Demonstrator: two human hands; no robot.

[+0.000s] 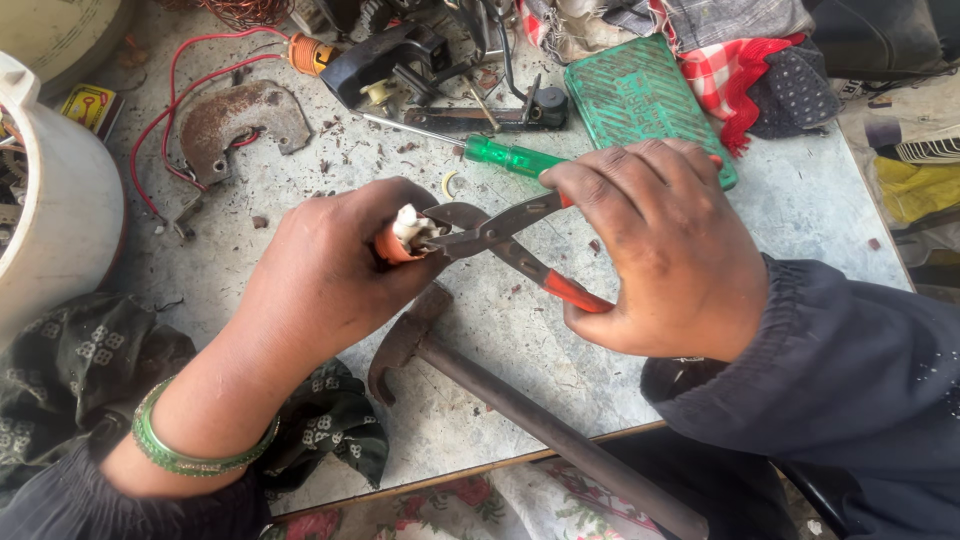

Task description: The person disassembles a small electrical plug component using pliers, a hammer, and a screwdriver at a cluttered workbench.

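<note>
- Our left hand [325,275] is curled tight around a small orange part [393,245] with a white tip, held above the grey tabletop [800,200].
- Our right hand [665,255] squeezes the red-handled pliers [510,245], whose jaws bite the part's tip.
- A hammer [500,395] lies just below (head under our left hand); a green screwdriver [500,155] lies behind.

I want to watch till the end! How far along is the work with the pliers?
Done: the left hand has the small orange part with a white tip held steady. In hand: the right hand squeezes the red-handled metal pliers, whose jaws close on that white tip. Left: the tip is not yet off. The green-handled screwdriver and rusty hammer lie unused on the table.
</note>
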